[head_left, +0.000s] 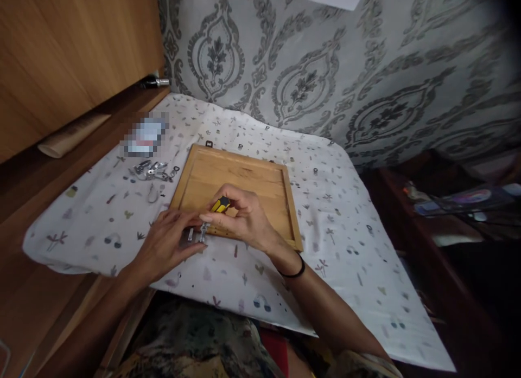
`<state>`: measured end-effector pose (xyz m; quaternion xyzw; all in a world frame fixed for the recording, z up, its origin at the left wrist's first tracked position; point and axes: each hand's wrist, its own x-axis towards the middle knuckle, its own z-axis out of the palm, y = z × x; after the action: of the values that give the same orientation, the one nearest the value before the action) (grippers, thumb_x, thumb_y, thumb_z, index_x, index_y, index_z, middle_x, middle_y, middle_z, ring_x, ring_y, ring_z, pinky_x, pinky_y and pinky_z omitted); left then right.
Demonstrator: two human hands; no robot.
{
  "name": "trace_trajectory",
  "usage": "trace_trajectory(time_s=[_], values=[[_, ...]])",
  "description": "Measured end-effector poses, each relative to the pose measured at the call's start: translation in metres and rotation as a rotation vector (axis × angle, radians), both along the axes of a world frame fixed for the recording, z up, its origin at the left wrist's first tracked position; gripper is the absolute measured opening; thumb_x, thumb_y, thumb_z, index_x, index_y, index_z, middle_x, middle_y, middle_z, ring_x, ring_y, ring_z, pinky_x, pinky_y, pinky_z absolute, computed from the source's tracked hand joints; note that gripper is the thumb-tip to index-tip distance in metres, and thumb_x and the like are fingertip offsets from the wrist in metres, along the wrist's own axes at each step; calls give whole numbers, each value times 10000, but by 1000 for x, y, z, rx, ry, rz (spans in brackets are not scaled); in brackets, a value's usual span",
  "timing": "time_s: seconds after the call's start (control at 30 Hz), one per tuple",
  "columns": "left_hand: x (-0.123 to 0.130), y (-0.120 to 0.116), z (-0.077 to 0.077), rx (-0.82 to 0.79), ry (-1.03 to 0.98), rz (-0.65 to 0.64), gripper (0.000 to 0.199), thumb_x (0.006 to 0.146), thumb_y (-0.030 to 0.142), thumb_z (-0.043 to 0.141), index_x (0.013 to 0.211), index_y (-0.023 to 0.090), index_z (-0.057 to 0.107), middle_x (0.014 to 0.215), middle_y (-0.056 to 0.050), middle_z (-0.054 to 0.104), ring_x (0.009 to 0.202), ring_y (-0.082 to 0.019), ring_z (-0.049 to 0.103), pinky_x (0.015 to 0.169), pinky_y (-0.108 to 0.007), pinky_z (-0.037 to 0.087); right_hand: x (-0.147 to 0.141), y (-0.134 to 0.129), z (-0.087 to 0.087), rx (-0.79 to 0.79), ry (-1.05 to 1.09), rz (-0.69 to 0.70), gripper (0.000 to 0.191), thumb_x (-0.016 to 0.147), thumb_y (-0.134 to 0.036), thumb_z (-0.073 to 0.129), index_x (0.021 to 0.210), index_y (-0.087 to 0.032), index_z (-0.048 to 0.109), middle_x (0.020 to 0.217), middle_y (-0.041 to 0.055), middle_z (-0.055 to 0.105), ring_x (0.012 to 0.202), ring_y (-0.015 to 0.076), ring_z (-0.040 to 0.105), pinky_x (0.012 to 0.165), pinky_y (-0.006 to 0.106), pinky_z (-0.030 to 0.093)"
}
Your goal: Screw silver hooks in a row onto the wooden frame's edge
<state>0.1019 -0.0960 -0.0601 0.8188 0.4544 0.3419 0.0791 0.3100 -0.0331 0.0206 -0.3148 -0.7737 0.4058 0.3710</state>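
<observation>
A wooden framed panel (244, 174) lies flat on a white patterned cloth. At its near left corner, my left hand (166, 242) has its thumb and fingers around a small silver metal hinge (202, 234), which sits at the panel's near edge. My right hand (244, 215) is closed on a yellow and black screwdriver (221, 204), held over that same edge close to the metal piece. The tool's tip is hidden by the fingers. A black band circles my right wrist.
Silver hardware pieces (152, 171) lie in a pile left of the panel, below a blurred flat item (146, 135). The white cloth (345, 280) covers the table. A wooden cabinet (81, 47) stands at the left, and cluttered shelving (468, 204) at the right.
</observation>
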Motion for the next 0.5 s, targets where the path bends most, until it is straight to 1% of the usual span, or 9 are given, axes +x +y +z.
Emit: trace_trajectory(time_s=[0.07,0.17,0.23,0.3,0.4,0.5], values=[[0,0,1,-24,-3,2,407,957,423,687,1294,228,568,1069,-56,768,1012,-280,700,929,-429,510,2,0,2,-25,6,27,430,899,-598,732,805,-196,612,749,-24,610,672,116,548,625,243,457],[0,-1,2,-34,-17,-8,440,963,440,681,1328,232,549,1141,-75,768,1054,-290,699,945,-440,500,7,2,8,-54,20,131,355,955,-547,686,991,-194,679,924,19,695,800,134,632,733,265,526],[0,-1,2,-37,-24,-22,471,964,441,683,1361,241,530,1181,-80,765,1085,-294,698,950,-441,496,11,3,10,-81,25,196,340,984,-524,654,1034,-191,699,976,40,712,878,151,663,776,281,547],[0,-1,1,-48,-33,-27,490,960,436,691,1381,250,519,1175,-72,769,1087,-291,700,946,-438,496,13,5,11,-106,20,201,338,977,-520,668,963,-184,709,924,38,707,852,153,661,745,279,548],[1,-1,0,-33,-37,-14,490,958,439,699,1369,247,513,1120,-58,783,1047,-287,705,945,-448,494,12,6,8,-140,35,143,364,926,-535,735,866,-179,690,785,1,661,692,124,607,644,254,517],[1,-1,-1,-3,-16,0,491,963,443,694,1363,232,502,1119,-69,782,1031,-293,703,963,-467,488,8,4,4,-95,37,87,405,903,-563,751,808,-179,665,715,-14,622,643,117,578,603,242,484]])
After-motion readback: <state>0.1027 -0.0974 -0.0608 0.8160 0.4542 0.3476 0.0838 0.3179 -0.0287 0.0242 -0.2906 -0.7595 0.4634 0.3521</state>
